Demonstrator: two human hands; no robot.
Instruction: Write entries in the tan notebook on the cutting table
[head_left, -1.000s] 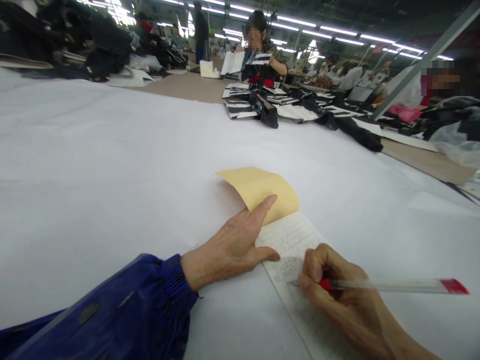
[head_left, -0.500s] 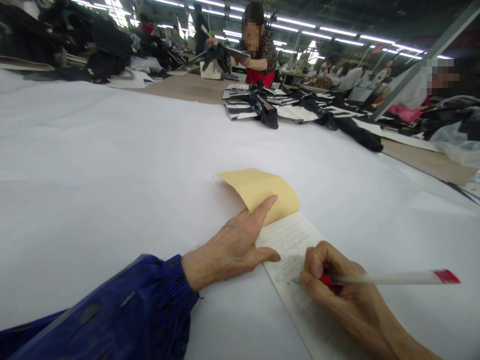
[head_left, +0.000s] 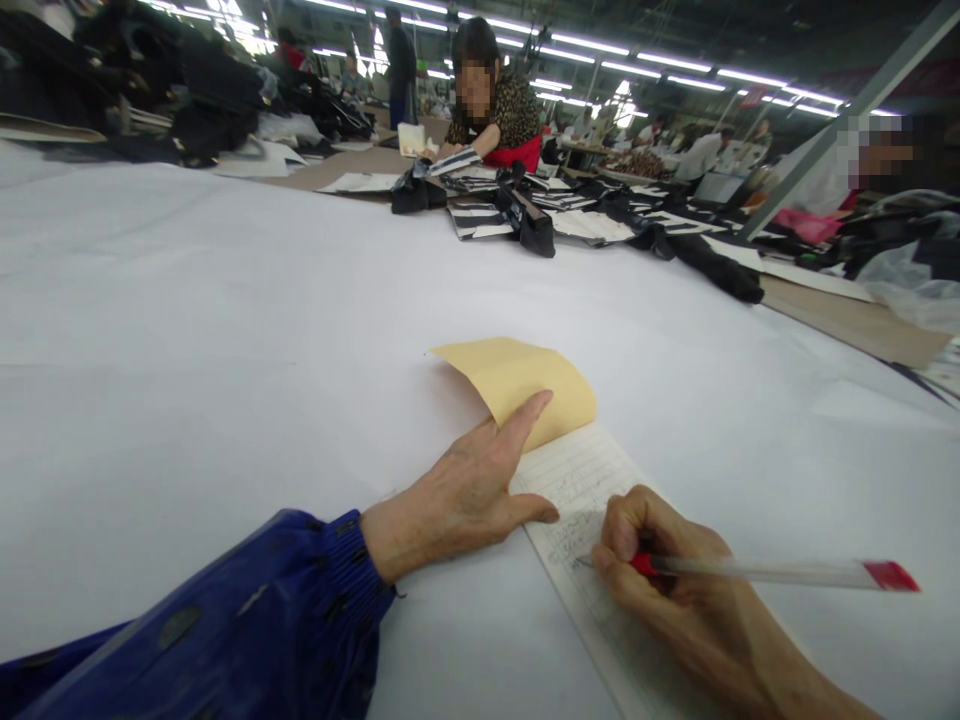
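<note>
A lined notepad (head_left: 559, 575) with handwriting on its page lies on the white-covered table. Its yellow cover (head_left: 517, 375) is folded up and back at the far end. My left hand (head_left: 469, 495) rests with fingers apart across the pad's upper left, the index finger on the cover and the thumb at the page edge. In my right hand (head_left: 675, 580) is a pen (head_left: 787, 571) with a clear barrel and red ends, pinched near the tip. The pen's point touches or nearly touches the page below the written lines.
A white sheet (head_left: 225, 330) covers the table. At its far side lie black-and-white striped pieces and black cloth (head_left: 536, 225). A co-worker (head_left: 502, 120) leans over them. Dark garments (head_left: 195, 90) are heaped at the back left, and a slanted metal post (head_left: 840, 135) stands at right.
The pen tip has shifted slightly left, and the pen's rear end has dropped a little. My left hand stays put. The co-worker has bent down and lowered their hands to the far pieces.
</note>
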